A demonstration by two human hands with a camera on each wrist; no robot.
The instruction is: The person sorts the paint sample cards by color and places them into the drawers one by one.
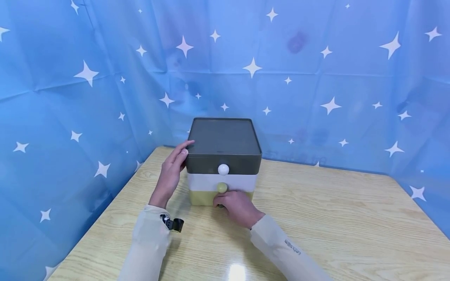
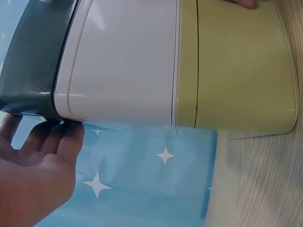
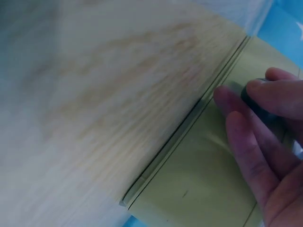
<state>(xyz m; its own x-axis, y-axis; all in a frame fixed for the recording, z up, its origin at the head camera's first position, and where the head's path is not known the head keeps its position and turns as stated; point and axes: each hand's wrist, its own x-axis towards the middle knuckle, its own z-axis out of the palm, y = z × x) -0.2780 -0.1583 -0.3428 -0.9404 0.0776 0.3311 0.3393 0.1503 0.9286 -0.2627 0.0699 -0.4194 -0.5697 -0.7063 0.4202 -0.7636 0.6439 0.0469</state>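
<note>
A three-tier drawer box stands on the table, with a dark grey-green top tier, a white middle tier and a yellow-green bottom tier. All three fronts look flush. My left hand rests against the left side of the top tier, fingers extended along its edge. Down at the bottom tier, my right hand pinches a dark round knob between thumb and fingers; the hand partly hides it. Above it are a yellow-green knob on the white tier and a white knob on the top one.
The wooden table extends to the right and toward the front. Behind and to the left hangs a blue curtain with white stars, close to the box's back. A black wrist camera strap is on the left sleeve.
</note>
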